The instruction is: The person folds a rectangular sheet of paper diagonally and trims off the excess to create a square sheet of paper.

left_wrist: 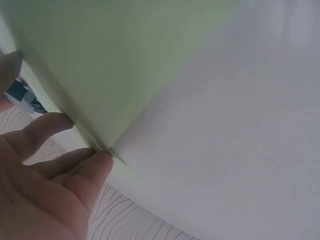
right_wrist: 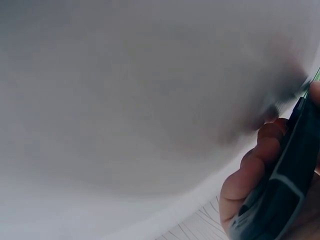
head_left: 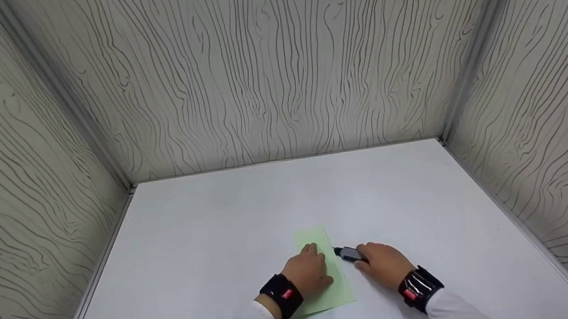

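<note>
Beneath spread fingers of left hand (head_left: 308,274), green paper (head_left: 340,291); at its right edge, cutter (head_left: 350,254) gripped by right hand (head_left: 384,264).

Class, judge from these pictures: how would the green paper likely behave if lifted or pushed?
The green paper looks thin, so it would probably bend when lifted. Lying on the smooth-looking white table, it might slide if the left hand let go.

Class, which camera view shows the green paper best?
The head view: it shows the green paper from end to end, though the left hand covers part. The left wrist view gives a cropped close-up; the right wrist view, apparently just a sliver.
</note>
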The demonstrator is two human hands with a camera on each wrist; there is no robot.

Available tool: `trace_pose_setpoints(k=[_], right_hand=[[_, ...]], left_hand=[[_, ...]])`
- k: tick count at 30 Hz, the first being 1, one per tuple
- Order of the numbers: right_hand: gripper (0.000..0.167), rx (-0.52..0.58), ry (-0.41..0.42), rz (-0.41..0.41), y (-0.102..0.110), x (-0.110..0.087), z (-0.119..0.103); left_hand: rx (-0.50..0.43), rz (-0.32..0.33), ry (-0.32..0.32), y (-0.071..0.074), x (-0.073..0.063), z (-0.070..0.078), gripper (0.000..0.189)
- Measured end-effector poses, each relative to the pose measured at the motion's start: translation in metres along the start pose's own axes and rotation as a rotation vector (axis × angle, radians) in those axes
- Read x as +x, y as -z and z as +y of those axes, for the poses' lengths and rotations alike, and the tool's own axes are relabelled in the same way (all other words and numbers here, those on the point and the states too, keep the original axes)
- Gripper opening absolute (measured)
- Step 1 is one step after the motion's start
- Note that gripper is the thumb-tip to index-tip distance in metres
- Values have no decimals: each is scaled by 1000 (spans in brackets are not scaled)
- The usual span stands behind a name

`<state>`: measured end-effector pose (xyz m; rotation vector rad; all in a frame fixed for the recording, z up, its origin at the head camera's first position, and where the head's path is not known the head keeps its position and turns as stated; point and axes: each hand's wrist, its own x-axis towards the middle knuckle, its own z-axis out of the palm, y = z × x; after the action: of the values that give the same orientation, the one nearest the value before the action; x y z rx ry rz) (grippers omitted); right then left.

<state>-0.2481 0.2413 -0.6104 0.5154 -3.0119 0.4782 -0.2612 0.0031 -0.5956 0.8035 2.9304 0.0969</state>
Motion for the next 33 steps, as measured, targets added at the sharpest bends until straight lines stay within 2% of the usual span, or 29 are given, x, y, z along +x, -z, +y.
trace_pose_setpoints(k=[3,16,33], right_hand=[[16,3,-7,-8,1,-1,-1],[17,28,-42,-30,5,7,-4],[17,29,-33,-1,3,11,-2]], left_hand=[[5,-13,-7,0,0,-1,59],[47,22,-48,2,-1,-3,60],[52,9,-39,-2,1,-2,61]])
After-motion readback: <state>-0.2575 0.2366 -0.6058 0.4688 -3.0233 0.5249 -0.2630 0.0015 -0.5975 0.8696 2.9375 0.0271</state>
